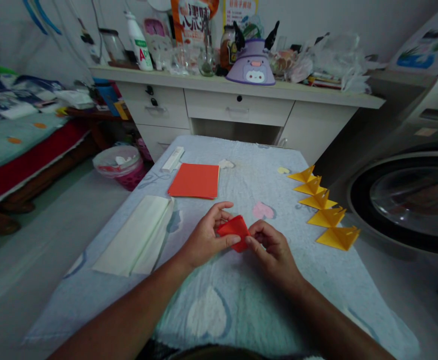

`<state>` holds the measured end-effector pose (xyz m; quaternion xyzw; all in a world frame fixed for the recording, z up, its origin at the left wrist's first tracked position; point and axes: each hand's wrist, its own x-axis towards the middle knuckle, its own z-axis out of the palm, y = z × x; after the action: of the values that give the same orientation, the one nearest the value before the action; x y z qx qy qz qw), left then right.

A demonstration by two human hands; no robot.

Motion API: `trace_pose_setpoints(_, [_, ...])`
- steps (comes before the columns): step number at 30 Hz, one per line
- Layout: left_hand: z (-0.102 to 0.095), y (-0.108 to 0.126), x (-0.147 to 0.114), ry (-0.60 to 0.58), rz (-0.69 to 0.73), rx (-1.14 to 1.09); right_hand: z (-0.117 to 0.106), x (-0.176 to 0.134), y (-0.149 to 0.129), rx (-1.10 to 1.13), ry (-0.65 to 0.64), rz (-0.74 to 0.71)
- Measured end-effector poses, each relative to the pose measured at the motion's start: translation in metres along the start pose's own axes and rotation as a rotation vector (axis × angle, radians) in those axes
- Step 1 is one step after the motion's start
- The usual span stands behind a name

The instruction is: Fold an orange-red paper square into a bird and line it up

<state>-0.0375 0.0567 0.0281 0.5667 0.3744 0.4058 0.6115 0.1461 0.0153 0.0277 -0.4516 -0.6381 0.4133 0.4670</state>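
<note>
In the head view, a small folded red paper (238,226) is held over the middle of the cloth-covered table (249,175), short of its near edge; whether the cloth is touched by it cannot be told. By the left hand (213,232) the paper is gripped, the thumb laid across its face; by the right hand (273,245) its right-hand corner is pinched between thumb and forefinger, the other fingers curled. A folding step seems to be in hand, with shaping or creasing under way. Red square sheets (194,181) are stacked towards the far left corner, and five folded yellow paper pieces (326,218) are lined along the right edge. For the next move, layers probably need to be aligned and a crease pressed firmly, without slipping.
</note>
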Motion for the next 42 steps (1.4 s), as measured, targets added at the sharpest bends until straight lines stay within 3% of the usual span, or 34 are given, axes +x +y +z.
trace_pose_setpoints(5, [0.006, -0.005, 0.003, -0.007, -0.137, -0.219, 0.003, 0.004, 0.005, 0.344, 0.028, 0.169])
trace_pose_setpoints(15, [0.009, -0.012, 0.006, 0.014, -0.182, -0.385, 0.002, 0.005, 0.015, 0.422, -0.015, 0.203])
trace_pose_setpoints(17, [0.008, -0.010, 0.006, -0.011, -0.218, -0.454, 0.000, 0.004, 0.016, 0.302, 0.015, 0.104])
trace_pose_setpoints(20, [0.005, -0.006, 0.005, -0.062, -0.303, -0.562, -0.006, 0.002, 0.014, -0.079, 0.079, -0.118])
trace_pose_setpoints(22, [0.003, -0.005, 0.005, -0.110, -0.355, -0.596, -0.009, 0.002, 0.013, -0.314, 0.076, -0.247])
trace_pose_setpoints(25, [0.001, -0.006, 0.004, -0.166, -0.388, -0.571, -0.013, 0.003, 0.010, -0.462, 0.034, -0.351])
trace_pose_setpoints(28, [-0.002, -0.009, 0.005, -0.139, -0.306, -0.469, -0.016, 0.005, 0.008, -0.448, 0.018, -0.344])
trace_pose_setpoints(32, [-0.007, -0.007, 0.005, -0.092, -0.045, -0.268, -0.017, 0.007, 0.004, -0.397, -0.014, -0.297])
trace_pose_setpoints(37, [-0.007, 0.000, 0.003, -0.080, 0.174, 0.072, -0.014, 0.006, 0.001, -0.369, -0.027, -0.245])
trace_pose_setpoints(42, [-0.002, 0.001, 0.003, -0.058, 0.248, 0.212, -0.008, 0.005, 0.001, -0.339, -0.070, -0.232])
